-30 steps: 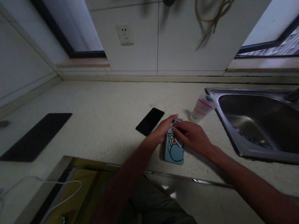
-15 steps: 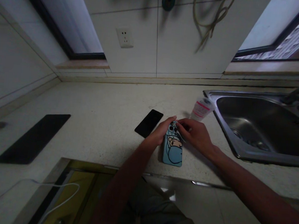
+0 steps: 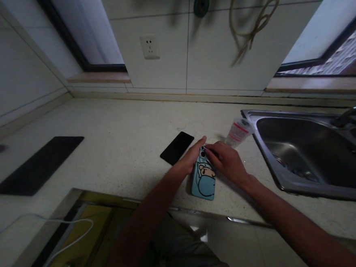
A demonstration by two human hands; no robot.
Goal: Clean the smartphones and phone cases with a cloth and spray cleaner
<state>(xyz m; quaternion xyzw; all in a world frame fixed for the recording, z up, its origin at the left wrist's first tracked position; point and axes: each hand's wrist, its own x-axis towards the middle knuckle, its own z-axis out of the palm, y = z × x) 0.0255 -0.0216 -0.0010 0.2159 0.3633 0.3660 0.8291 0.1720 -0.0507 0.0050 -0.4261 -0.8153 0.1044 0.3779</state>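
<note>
A phone in a light blue cartoon case (image 3: 204,180) lies face down on the pale countertop (image 3: 125,146), near its front edge. My left hand (image 3: 191,158) rests along the phone's left edge and steadies it. My right hand (image 3: 226,161) is closed in a pinch over the phone's top end, by the camera lenses. What its fingertips hold is too small to make out. A second black phone (image 3: 177,147) lies flat just to the left of my left hand.
A small plastic cup with a pink label (image 3: 238,131) stands beside a steel sink (image 3: 304,152) at right. A black mat (image 3: 37,162) lies at left. A white cable (image 3: 52,222) loops at lower left. A wall socket (image 3: 149,46) sits behind.
My right hand has slid up from the middle of the case to its top end. More of the cartoon picture now shows. The left hand has stayed on the phone's edge.
</note>
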